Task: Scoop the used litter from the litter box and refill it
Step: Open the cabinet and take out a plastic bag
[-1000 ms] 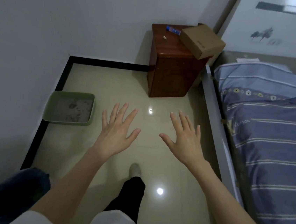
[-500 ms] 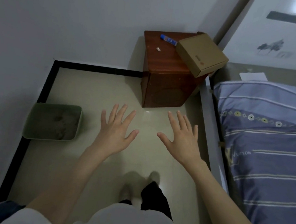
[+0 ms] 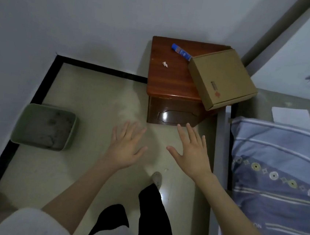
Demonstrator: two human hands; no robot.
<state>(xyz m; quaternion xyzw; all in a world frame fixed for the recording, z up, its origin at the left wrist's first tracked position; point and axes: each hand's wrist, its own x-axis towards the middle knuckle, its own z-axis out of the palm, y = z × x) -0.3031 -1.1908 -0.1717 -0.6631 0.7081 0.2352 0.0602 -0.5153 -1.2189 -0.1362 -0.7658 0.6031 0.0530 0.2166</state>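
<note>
Two spread hands (image 3: 165, 153), nightstand (image 3: 173, 81) ahead

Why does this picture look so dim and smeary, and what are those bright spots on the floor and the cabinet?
Head view: the room is dimly lit, and the litter box and left hand are smeared by motion blur. Head view: the bright spots are glare, lamp light reflecting off the glossy floor and the polished cabinet front. Head view: the wide lens bends the walls and the bed edge.
</note>
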